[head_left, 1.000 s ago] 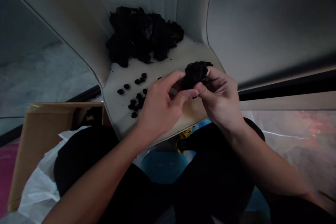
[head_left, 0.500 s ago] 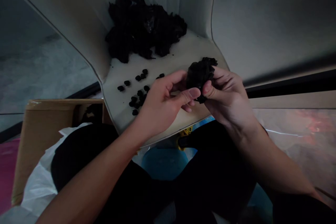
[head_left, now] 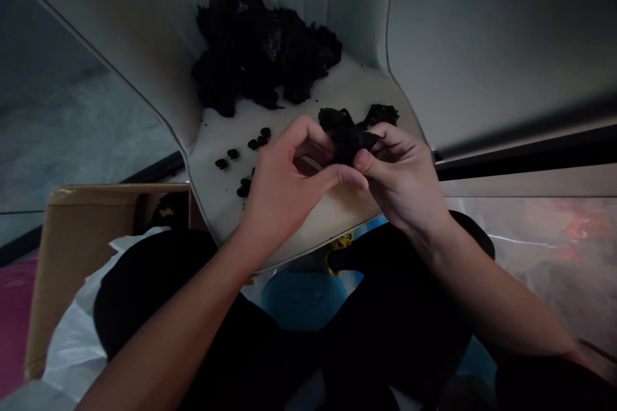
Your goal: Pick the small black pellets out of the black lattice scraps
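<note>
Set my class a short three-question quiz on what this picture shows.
1. True or false: the left hand and right hand both hold the crumpled black material.
2. Where do the small black pellets lie?
A. On the cream seat
B. In the person's lap
C. On the floor
3. Fill in the blank: the cardboard box stands on the person's ____ side.

Key: 1. True; 2. A; 3. left
</note>
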The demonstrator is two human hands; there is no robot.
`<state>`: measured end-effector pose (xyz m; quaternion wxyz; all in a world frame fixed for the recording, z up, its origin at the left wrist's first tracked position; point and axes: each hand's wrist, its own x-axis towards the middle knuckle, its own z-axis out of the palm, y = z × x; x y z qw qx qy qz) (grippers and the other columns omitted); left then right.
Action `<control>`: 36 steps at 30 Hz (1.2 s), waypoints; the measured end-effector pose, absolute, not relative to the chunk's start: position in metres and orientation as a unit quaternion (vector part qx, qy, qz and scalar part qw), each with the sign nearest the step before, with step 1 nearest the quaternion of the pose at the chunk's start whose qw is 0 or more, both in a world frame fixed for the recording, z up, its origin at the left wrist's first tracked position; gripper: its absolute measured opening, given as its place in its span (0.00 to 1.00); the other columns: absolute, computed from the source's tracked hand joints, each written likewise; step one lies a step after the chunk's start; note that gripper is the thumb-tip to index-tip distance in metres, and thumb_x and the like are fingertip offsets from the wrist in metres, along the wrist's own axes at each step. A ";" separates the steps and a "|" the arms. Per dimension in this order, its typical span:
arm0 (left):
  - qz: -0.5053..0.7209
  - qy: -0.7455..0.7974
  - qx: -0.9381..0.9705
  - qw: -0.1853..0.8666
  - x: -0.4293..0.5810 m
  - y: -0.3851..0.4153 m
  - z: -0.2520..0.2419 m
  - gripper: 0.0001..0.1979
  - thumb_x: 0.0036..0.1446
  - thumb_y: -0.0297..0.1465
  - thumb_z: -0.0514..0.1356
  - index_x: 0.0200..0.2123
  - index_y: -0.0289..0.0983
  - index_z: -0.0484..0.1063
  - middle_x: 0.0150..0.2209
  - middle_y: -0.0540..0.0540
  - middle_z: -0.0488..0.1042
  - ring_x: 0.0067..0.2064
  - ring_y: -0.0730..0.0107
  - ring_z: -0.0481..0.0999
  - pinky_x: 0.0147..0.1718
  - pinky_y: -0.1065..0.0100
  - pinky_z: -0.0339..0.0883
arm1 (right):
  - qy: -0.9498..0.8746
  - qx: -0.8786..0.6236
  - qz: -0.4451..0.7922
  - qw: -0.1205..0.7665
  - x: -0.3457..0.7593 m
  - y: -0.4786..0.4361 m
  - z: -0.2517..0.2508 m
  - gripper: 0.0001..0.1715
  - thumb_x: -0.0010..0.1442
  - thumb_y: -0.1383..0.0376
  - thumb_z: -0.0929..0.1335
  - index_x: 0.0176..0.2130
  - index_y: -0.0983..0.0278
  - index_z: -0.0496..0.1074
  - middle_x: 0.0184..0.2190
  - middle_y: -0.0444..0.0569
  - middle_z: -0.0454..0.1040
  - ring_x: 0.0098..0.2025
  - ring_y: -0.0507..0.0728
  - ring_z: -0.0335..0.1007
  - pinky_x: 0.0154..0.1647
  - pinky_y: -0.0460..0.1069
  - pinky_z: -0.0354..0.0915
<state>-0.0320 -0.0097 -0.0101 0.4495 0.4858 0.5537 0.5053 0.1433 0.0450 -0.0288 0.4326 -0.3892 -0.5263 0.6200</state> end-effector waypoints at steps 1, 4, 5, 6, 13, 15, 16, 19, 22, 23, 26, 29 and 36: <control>0.502 0.555 0.491 0.446 -0.031 -0.010 -0.011 0.23 0.59 0.43 0.83 0.36 0.44 0.72 0.35 0.53 0.79 0.38 0.65 0.79 0.33 0.62 0.72 | -0.527 -0.399 0.610 0.437 0.143 0.045 -0.029 0.31 0.51 0.43 0.89 0.30 0.58 0.76 0.27 0.40 0.72 0.27 0.50 0.64 0.27 0.49 0.66; 0.495 0.567 0.499 0.429 -0.027 -0.010 -0.012 0.24 0.60 0.47 0.82 0.35 0.43 0.71 0.37 0.52 0.79 0.41 0.63 0.79 0.35 0.61 0.73 | -0.534 -0.407 0.587 0.452 0.143 0.045 -0.029 0.32 0.52 0.46 0.89 0.27 0.59 0.74 0.25 0.39 0.69 0.26 0.50 0.60 0.25 0.48 0.60; 0.492 0.572 0.500 0.424 -0.025 -0.010 -0.012 0.25 0.61 0.49 0.81 0.34 0.43 0.70 0.38 0.51 0.79 0.42 0.62 0.80 0.36 0.60 0.74 | -0.541 -0.404 0.580 0.456 0.143 0.045 -0.028 0.31 0.53 0.46 0.89 0.27 0.59 0.74 0.26 0.40 0.69 0.27 0.50 0.61 0.25 0.49 0.61; 0.487 0.577 0.503 0.420 -0.024 -0.009 -0.011 0.26 0.61 0.50 0.80 0.34 0.43 0.69 0.38 0.51 0.79 0.44 0.61 0.80 0.37 0.60 0.74 | -0.549 -0.400 0.571 0.462 0.144 0.046 -0.027 0.30 0.55 0.46 0.88 0.28 0.58 0.75 0.26 0.41 0.69 0.27 0.50 0.62 0.26 0.49 0.61; 0.441 0.583 0.564 0.385 -0.024 -0.007 -0.006 0.23 0.71 0.49 0.74 0.34 0.43 0.69 0.32 0.52 0.69 0.34 0.67 0.71 0.30 0.63 0.59 | -0.606 -0.403 0.513 0.456 0.148 0.043 -0.016 0.29 0.64 0.41 0.82 0.31 0.58 0.75 0.29 0.44 0.70 0.33 0.54 0.68 0.33 0.51 0.70; 0.421 0.571 0.587 0.391 -0.026 -0.007 -0.003 0.21 0.73 0.48 0.72 0.36 0.43 0.69 0.32 0.51 0.69 0.32 0.67 0.70 0.29 0.62 0.59 | -0.611 -0.399 0.519 0.445 0.151 0.040 -0.013 0.29 0.66 0.41 0.81 0.32 0.58 0.73 0.30 0.44 0.70 0.33 0.54 0.68 0.34 0.51 0.71; 0.410 0.564 0.600 0.392 -0.028 -0.007 0.000 0.21 0.74 0.47 0.72 0.36 0.43 0.69 0.31 0.51 0.69 0.32 0.67 0.69 0.29 0.62 0.59 | -0.611 -0.398 0.525 0.438 0.153 0.039 -0.012 0.29 0.67 0.41 0.81 0.32 0.58 0.73 0.30 0.44 0.69 0.33 0.54 0.68 0.34 0.51 0.71; 0.384 0.546 0.638 0.384 -0.032 -0.008 0.009 0.20 0.75 0.46 0.70 0.36 0.44 0.68 0.32 0.51 0.68 0.33 0.66 0.70 0.33 0.61 0.62 | -0.600 -0.395 0.555 0.419 0.158 0.035 -0.009 0.27 0.70 0.44 0.80 0.33 0.58 0.74 0.32 0.45 0.69 0.36 0.55 0.70 0.38 0.52 0.74; 0.364 0.535 0.668 0.368 -0.036 -0.010 0.016 0.14 0.77 0.43 0.68 0.40 0.45 0.70 0.34 0.50 0.72 0.34 0.64 0.69 0.35 0.60 0.64 | -0.580 -0.385 0.589 0.410 0.162 0.033 -0.005 0.21 0.70 0.46 0.80 0.37 0.57 0.79 0.35 0.45 0.72 0.39 0.56 0.74 0.40 0.52 0.77; 0.357 0.532 0.674 0.368 -0.036 -0.010 0.018 0.12 0.78 0.42 0.67 0.42 0.46 0.71 0.36 0.50 0.73 0.35 0.63 0.70 0.35 0.59 0.65 | -0.574 -0.384 0.597 0.407 0.162 0.033 -0.005 0.19 0.69 0.46 0.81 0.39 0.57 0.81 0.36 0.45 0.74 0.40 0.57 0.75 0.41 0.53 0.77; 0.352 0.533 0.671 0.377 -0.035 -0.012 0.020 0.07 0.79 0.39 0.64 0.44 0.47 0.71 0.40 0.49 0.78 0.38 0.60 0.74 0.38 0.58 0.68 | -0.571 -0.388 0.600 0.405 0.161 0.032 -0.003 0.19 0.68 0.45 0.81 0.40 0.55 0.82 0.37 0.45 0.76 0.41 0.57 0.77 0.42 0.53 0.78; 0.383 0.552 0.639 0.374 -0.027 -0.014 0.020 0.11 0.76 0.35 0.63 0.38 0.46 0.66 0.34 0.50 0.75 0.35 0.61 0.74 0.36 0.58 0.67 | -0.578 -0.389 0.589 0.410 0.157 0.032 -0.001 0.21 0.68 0.45 0.81 0.37 0.56 0.80 0.33 0.44 0.74 0.37 0.55 0.74 0.38 0.51 0.75; 0.455 0.585 0.551 0.383 -0.012 -0.013 0.018 0.20 0.71 0.28 0.61 0.28 0.44 0.57 0.24 0.52 0.64 0.27 0.67 0.65 0.28 0.60 0.59 | -0.629 -0.405 0.527 0.404 0.148 0.029 0.007 0.22 0.68 0.50 0.83 0.33 0.58 0.77 0.31 0.43 0.74 0.36 0.55 0.76 0.36 0.51 0.76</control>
